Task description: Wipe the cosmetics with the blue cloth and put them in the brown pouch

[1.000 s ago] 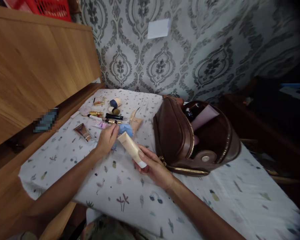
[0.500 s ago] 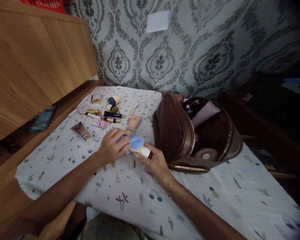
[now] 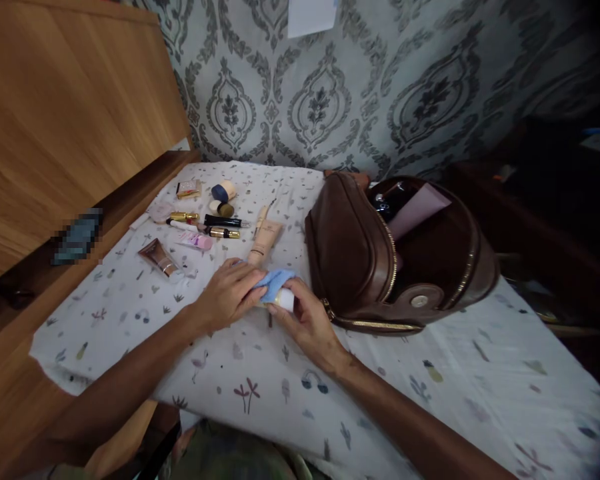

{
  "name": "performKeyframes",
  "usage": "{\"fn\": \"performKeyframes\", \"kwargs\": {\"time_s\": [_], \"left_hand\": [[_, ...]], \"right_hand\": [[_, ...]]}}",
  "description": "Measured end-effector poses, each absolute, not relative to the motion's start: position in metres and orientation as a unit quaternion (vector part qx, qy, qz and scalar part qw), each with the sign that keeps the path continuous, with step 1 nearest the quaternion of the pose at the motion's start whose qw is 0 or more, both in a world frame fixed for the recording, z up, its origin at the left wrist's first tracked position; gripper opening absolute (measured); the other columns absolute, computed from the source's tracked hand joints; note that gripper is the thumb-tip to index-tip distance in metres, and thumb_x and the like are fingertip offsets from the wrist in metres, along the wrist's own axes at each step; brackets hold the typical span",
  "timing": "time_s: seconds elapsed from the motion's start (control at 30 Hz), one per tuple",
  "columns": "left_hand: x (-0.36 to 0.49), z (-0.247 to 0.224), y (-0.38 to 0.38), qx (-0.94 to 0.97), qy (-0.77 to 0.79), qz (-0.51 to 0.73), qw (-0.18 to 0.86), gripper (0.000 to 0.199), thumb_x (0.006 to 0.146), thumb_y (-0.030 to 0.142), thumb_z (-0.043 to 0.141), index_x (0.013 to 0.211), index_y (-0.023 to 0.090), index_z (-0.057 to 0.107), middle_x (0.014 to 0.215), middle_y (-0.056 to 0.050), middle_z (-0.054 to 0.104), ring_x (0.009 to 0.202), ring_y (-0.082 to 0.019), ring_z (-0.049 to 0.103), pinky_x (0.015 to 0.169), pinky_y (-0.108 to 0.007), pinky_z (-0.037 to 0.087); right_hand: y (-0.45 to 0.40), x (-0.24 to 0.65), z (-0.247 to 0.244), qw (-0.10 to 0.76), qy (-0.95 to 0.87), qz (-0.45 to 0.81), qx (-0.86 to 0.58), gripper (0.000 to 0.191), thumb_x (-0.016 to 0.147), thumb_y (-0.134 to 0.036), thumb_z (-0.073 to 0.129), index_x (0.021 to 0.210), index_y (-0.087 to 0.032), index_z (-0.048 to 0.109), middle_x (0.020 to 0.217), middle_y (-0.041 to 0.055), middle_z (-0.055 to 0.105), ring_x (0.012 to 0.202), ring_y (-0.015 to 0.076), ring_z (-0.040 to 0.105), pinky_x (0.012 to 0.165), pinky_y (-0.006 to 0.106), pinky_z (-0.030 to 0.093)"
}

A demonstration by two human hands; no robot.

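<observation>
Head view: your left hand point(image 3: 229, 294) presses a blue cloth point(image 3: 277, 281) over the tube point(image 3: 284, 299) pinched by your right hand point(image 3: 307, 321); wiping unfinished.

Two bare hands point(image 3: 230, 297), one blue cloth point(image 3: 276, 281), one open brown leather bag point(image 3: 360, 260), roughly ten small cosmetics point(image 3: 215, 223) at its nine o'clock.

Left hand point(image 3: 230, 293): palm down, fingers curled closed, forearm running in from lower left | Right hand point(image 3: 307, 320): fingers curled in a grip, thumb uppermost, forearm running in from lower right | The 2 hands meet, fingertips touching, both arms bare.
</observation>
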State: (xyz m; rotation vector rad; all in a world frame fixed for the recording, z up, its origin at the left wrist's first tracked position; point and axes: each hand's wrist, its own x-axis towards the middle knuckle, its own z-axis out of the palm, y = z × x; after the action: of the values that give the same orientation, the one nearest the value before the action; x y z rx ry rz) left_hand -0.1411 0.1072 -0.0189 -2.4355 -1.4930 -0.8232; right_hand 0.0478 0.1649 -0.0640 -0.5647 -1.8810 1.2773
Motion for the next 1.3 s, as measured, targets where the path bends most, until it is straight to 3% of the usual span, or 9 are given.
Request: {"fn": "performKeyframes", "kwargs": {"time_s": [0.13, 0.23, 0.37, 0.47, 0.57, 0.7, 0.97, 1.13, 1.3], "left_hand": [[-0.154, -0.016, 0.109, -0.764, -0.563, -0.308, 0.063, 0.035, 0.103, 0.032, 0.039, 0.077, 0.018, 0.057, 0.072, -0.003, 0.058, 0.069, -0.018, 0.051, 0.069, -0.032, 0.040], [-0.164, -0.013, 0.111, -0.694, -0.613, -0.376, -0.031, 0.037, 0.101, 0.039, 0.042, 0.073, 0.019, 0.054, 0.066, 0.001, 0.051, 0.063, -0.014, 0.047, 0.062, -0.029, 0.037], [-0.171, -0.017, 0.116, -0.612, -0.593, -0.447, -0.273, 0.039, 0.093, 0.053, 0.056, 0.101, 0.016, 0.066, 0.087, -0.003, 0.066, 0.080, -0.017, 0.060, 0.070, -0.026, 0.048], [-0.174, -0.024, 0.119, -0.554, -0.573, -0.478, -0.370, 0.050, 0.086, 0.056, 0.065, 0.117, 0.016, 0.066, 0.102, -0.006, 0.072, 0.088, -0.020, 0.065, 0.078, -0.029, 0.053], [-0.176, -0.027, 0.120, -0.546, -0.566, -0.510, -0.350, 0.049, 0.087, 0.054, 0.066, 0.117, 0.016, 0.068, 0.106, -0.007, 0.073, 0.094, -0.022, 0.066, 0.083, -0.030, 0.054], [-0.176, -0.025, 0.116, -0.582, -0.565, -0.504, -0.296, 0.044, 0.089, 0.052, 0.065, 0.115, 0.017, 0.070, 0.105, -0.006, 0.073, 0.093, -0.021, 0.067, 0.082, -0.029, 0.054], [-0.174, -0.018, 0.113, -0.591, -0.572, -0.523, -0.225, 0.039, 0.090, 0.053, 0.062, 0.103, 0.017, 0.072, 0.090, -0.004, 0.072, 0.077, -0.018, 0.064, 0.069, -0.027, 0.052], [-0.178, -0.018, 0.114, -0.565, -0.571, -0.543, -0.243, 0.041, 0.087, 0.054, 0.066, 0.104, 0.017, 0.073, 0.088, -0.003, 0.071, 0.073, -0.016, 0.062, 0.065, -0.024, 0.050], [-0.181, -0.019, 0.117, -0.502, -0.555, -0.589, -0.305, 0.050, 0.079, 0.060, 0.072, 0.101, 0.015, 0.074, 0.078, -0.002, 0.069, 0.066, -0.014, 0.059, 0.062, -0.023, 0.050]], "right_hand": [[0.166, 0.048, -0.063, 0.419, -0.683, 0.548, -0.239, 0.032, 0.086, -0.038, 0.071, 0.114, -0.023, 0.063, 0.102, 0.0054, 0.066, 0.088, 0.0198, 0.062, 0.080, 0.033, 0.052], [0.167, 0.049, -0.060, 0.448, -0.646, 0.568, -0.244, 0.035, 0.083, -0.040, 0.075, 0.112, -0.024, 0.064, 0.103, 0.0051, 0.067, 0.093, 0.0202, 0.063, 0.083, 0.033, 0.053], [0.167, 0.049, -0.055, 0.453, -0.609, 0.597, -0.261, 0.039, 0.081, -0.044, 0.077, 0.113, -0.025, 0.063, 0.104, 0.0046, 0.066, 0.095, 0.0199, 0.063, 0.087, 0.035, 0.054], [0.166, 0.049, -0.050, 0.440, -0.585, 0.629, -0.261, 0.048, 0.080, -0.047, 0.077, 0.119, -0.026, 0.057, 0.104, 0.0041, 0.065, 0.090, 0.0194, 0.064, 0.081, 0.035, 0.058], [0.165, 0.051, -0.045, 0.430, -0.581, 0.637, -0.270, 0.051, 0.085, -0.056, 0.068, 0.124, -0.025, 0.052, 0.103, 0.0042, 0.063, 0.080, 0.0178, 0.064, 0.069, 0.033, 0.059], [0.164, 0.054, -0.040, 0.381, -0.622, 0.602, -0.326, 0.046, 0.093, -0.065, 0.050, 0.110, -0.022, 0.056, 0.078, -0.0011, 0.056, 0.058, 0.0132, 0.054, 0.048, 0.026, 0.047], [0.161, 0.055, -0.038, 0.336, -0.659, 0.573, -0.353, 0.045, 0.095, -0.069, 0.042, 0.087, -0.025, 0.048, 0.053, -0.0060, 0.046, 0.047, 0.0140, 0.045, 0.045, 0.027, 0.035], [0.157, 0.055, -0.042, 0.374, -0.668, 0.567, -0.303, 0.032, 0.097, -0.055, 0.050, 0.094, -0.024, 0.049, 0.066, -0.0042, 0.051, 0.055, 0.0128, 0.048, 0.049, 0.025, 0.039], [0.154, 0.057, -0.048, 0.459, -0.755, 0.408, -0.229, 0.016, 0.096, -0.025, 0.057, 0.111, -0.026, 0.053, 0.109, 0.0060, 0.057, 0.089, 0.0172, 0.059, 0.074, 0.032, 0.053]]}}
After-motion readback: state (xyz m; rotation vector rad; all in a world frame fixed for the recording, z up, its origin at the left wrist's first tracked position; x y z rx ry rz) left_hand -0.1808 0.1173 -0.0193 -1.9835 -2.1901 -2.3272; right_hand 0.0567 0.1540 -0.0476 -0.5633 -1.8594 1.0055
